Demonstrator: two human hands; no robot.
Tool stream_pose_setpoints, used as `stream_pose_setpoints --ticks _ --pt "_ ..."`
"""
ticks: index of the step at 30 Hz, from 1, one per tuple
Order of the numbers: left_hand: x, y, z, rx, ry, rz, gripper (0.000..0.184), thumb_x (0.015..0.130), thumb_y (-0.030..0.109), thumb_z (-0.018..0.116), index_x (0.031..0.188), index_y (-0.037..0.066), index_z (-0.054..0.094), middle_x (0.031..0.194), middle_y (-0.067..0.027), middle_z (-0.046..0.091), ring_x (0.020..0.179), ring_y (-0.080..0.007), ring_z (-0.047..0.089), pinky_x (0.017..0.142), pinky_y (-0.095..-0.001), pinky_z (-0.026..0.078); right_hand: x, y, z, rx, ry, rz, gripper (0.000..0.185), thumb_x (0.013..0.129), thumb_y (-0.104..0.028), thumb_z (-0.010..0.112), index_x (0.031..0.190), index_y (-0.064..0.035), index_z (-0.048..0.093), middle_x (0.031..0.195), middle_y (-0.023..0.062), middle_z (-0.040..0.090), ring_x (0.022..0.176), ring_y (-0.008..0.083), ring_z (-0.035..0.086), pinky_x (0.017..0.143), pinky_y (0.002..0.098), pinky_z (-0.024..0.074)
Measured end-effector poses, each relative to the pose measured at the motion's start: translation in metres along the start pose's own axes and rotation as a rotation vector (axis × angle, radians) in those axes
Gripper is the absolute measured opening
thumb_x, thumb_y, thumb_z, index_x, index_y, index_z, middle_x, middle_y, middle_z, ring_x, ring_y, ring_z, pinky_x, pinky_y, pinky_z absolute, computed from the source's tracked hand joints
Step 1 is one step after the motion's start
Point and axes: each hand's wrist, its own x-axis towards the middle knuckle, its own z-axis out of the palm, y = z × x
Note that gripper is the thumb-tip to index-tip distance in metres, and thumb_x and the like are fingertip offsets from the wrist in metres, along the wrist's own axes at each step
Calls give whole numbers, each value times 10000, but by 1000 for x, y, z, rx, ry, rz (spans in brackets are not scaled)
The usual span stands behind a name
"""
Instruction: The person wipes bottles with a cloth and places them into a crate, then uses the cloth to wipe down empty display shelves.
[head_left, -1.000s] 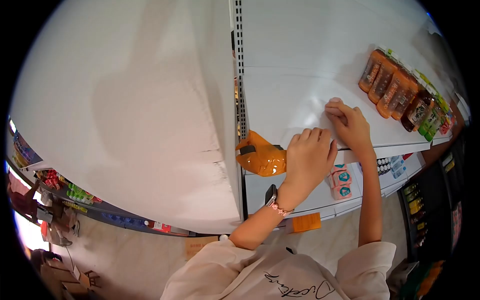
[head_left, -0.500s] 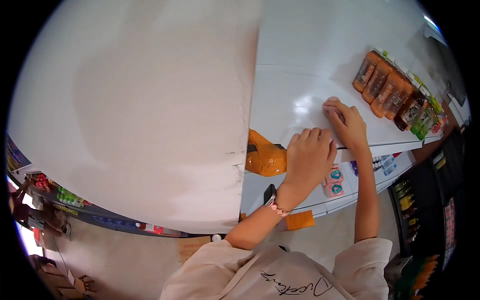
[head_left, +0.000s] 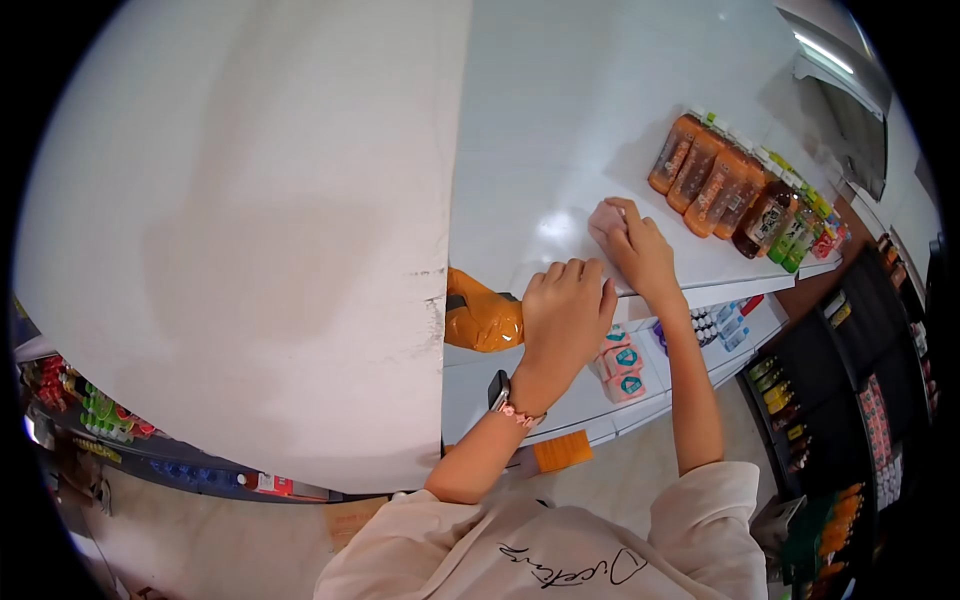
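Note:
My left hand (head_left: 565, 320) is curled, back up, near the white shelf's front edge. Its side meets an orange plastic package (head_left: 485, 315), which is partly covered by the large pale panel at left; the fingers' grip on it is hidden underneath. My right hand (head_left: 640, 255) is closed around a small pinkish cloth (head_left: 604, 220) on the upper white shelf (head_left: 540, 170). Orange-brown bottles (head_left: 715, 190) stand in a row beyond it, with a dark bottle (head_left: 765, 218) and green bottles (head_left: 793, 245) beside them.
The pale panel (head_left: 300, 250) fills the left side. On the lower shelf are pink-and-white packs (head_left: 622, 372) and small clear bottles (head_left: 733, 330). An orange card (head_left: 563, 452) hangs below. Dark shelving (head_left: 840, 365) with goods stands at right, other stocked shelves at lower left.
The view has shifted, so shelf goods and both hands appear farther left. My right hand has moved slightly apart from my left, and more of the pinkish cloth shows. The orange package stays beside my left hand.

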Motion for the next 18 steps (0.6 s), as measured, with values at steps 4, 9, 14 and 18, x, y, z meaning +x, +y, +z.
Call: stream_pose_setpoints --ticks 4,9,14,18 --pt "-1 -1 1 17 19 0 120 798 185 668 836 75 639 706 -26 609 666 -203 584 610 -342 445 -1 -7 -5 45 -36 -32 346 887 -268 495 1220 -196 553 973 146 638 862 323 566 740 431 478" --pt "-1 -1 1 29 -3 -1 124 801 191 665 830 74 633 714 -28 609 679 -206 587 620 -341 447 5 -15 -7 -318 358 -261 449 845 -306 587 1274 -184 543 1287 157 534 1135 345 474 951 431 384" --pt "0 0 3 48 -2 -14 124 805 190 657 837 74 625 720 -30 607 681 -209 589 625 -339 450 -8 -103 -81 310 554 -465 626 765 -184 726 1317 -56 458 1325 154 508 1165 288 478 929 403 392" --pt "-1 -1 0 23 1 -6 125 823 195 633 811 77 591 726 -47 581 711 -215 577 635 -345 445 -36 -157 -152 997 1 -538 751 893 -604 418 1420 -86 284 1322 164 500 1128 273 522 882 415 447"
